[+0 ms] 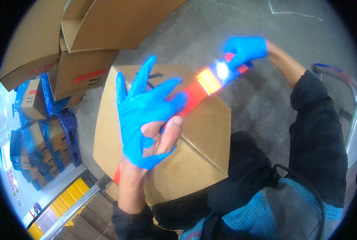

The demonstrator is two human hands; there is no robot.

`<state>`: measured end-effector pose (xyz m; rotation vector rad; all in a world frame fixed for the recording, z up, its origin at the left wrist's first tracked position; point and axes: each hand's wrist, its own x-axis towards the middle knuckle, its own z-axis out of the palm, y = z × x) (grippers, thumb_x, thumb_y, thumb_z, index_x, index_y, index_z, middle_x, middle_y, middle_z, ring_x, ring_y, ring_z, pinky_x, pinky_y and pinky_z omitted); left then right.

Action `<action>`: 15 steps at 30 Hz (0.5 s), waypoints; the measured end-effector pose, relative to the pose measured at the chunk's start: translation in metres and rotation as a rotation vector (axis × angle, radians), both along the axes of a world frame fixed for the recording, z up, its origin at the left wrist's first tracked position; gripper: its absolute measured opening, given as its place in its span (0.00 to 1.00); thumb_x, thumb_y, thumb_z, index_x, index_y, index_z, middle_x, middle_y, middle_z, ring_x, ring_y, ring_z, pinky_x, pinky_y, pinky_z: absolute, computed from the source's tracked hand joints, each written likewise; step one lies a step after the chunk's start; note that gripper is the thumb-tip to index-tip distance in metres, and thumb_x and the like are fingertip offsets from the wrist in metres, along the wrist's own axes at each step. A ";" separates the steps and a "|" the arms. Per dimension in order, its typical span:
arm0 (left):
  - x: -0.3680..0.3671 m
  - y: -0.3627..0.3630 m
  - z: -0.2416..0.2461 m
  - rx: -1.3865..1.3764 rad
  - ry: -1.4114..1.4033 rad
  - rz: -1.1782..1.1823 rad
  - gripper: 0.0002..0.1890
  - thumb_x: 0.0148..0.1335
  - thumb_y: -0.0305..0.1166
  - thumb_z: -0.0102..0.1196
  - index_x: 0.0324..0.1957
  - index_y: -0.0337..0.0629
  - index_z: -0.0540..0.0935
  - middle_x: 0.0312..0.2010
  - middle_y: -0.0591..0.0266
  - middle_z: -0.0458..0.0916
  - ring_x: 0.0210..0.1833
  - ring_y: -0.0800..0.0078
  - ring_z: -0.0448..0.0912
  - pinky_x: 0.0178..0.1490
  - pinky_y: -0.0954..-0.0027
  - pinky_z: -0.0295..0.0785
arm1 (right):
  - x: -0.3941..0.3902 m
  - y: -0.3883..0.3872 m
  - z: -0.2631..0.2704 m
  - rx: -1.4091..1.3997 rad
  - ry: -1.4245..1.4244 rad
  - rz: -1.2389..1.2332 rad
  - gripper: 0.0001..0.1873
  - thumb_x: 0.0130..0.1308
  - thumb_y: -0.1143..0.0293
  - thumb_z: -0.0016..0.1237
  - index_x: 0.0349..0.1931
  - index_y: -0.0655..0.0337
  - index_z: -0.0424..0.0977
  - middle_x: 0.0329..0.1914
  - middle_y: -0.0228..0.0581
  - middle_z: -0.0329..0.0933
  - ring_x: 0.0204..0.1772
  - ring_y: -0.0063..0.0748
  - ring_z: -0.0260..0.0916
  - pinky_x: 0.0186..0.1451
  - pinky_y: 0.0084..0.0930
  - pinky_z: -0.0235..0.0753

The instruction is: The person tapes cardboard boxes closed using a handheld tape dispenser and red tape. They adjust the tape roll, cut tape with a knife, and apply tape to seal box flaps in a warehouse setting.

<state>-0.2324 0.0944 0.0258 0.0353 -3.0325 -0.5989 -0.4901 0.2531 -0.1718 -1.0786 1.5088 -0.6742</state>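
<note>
A closed cardboard box (202,129) lies before me, below my hands. My left hand (151,120), in a torn blue glove with the thumb bare, pinches the end of a strip of red tape (193,95) between thumb and index finger; its other fingers are spread. The strip runs up to a tape dispenser (210,82) with a bright reflection on it. My right hand (246,52), in a blue glove, grips the far end of that dispenser above the box's upper right side. A bit of red tape shows beside my left wrist.
Large cardboard boxes (121,24) stand at the upper left. Behind them are boxes in blue wrap (46,144) and a dark blue pallet (70,135). A metal rail (73,210) crosses the lower left. A metal tube frame (354,120) stands at the right, on the concrete floor (256,108).
</note>
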 end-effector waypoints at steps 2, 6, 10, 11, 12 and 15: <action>0.000 -0.001 -0.001 0.063 0.013 0.020 0.10 0.59 0.37 0.53 0.28 0.48 0.86 0.44 0.56 0.84 0.60 0.56 0.74 0.75 0.40 0.42 | 0.000 0.002 0.004 0.019 -0.049 -0.047 0.15 0.54 0.59 0.60 0.30 0.63 0.79 0.22 0.34 0.77 0.23 0.21 0.72 0.23 0.22 0.74; 0.007 -0.001 -0.002 0.110 -0.011 0.042 0.10 0.59 0.37 0.55 0.24 0.50 0.84 0.36 0.58 0.84 0.52 0.59 0.78 0.73 0.40 0.48 | 0.009 -0.006 0.002 -0.030 -0.079 -0.039 0.15 0.54 0.58 0.61 0.29 0.63 0.79 0.22 0.36 0.78 0.20 0.22 0.72 0.19 0.20 0.72; 0.010 -0.004 -0.006 0.112 -0.016 -0.001 0.11 0.59 0.36 0.56 0.19 0.53 0.79 0.30 0.61 0.82 0.46 0.61 0.78 0.71 0.43 0.55 | 0.013 -0.020 0.001 0.027 -0.039 0.024 0.16 0.54 0.56 0.61 0.28 0.62 0.80 0.23 0.34 0.78 0.23 0.21 0.71 0.23 0.22 0.73; 0.009 -0.004 -0.007 0.070 0.029 -0.022 0.12 0.59 0.36 0.56 0.18 0.53 0.78 0.29 0.62 0.81 0.45 0.62 0.78 0.70 0.44 0.57 | 0.013 -0.024 0.002 0.036 -0.049 0.060 0.17 0.53 0.55 0.62 0.28 0.61 0.80 0.23 0.34 0.78 0.23 0.21 0.71 0.25 0.22 0.73; 0.008 -0.004 -0.007 0.037 0.061 -0.019 0.12 0.59 0.36 0.56 0.18 0.54 0.78 0.28 0.62 0.81 0.44 0.63 0.78 0.70 0.45 0.57 | 0.012 -0.028 0.003 0.044 -0.059 0.095 0.17 0.53 0.54 0.62 0.28 0.61 0.80 0.24 0.33 0.78 0.24 0.21 0.71 0.26 0.23 0.73; 0.008 0.001 -0.006 0.120 0.033 0.040 0.11 0.59 0.36 0.56 0.19 0.56 0.78 0.28 0.63 0.80 0.42 0.65 0.78 0.69 0.46 0.58 | 0.011 -0.038 0.011 0.055 0.010 0.153 0.18 0.52 0.51 0.63 0.27 0.59 0.81 0.24 0.32 0.77 0.26 0.20 0.70 0.30 0.24 0.73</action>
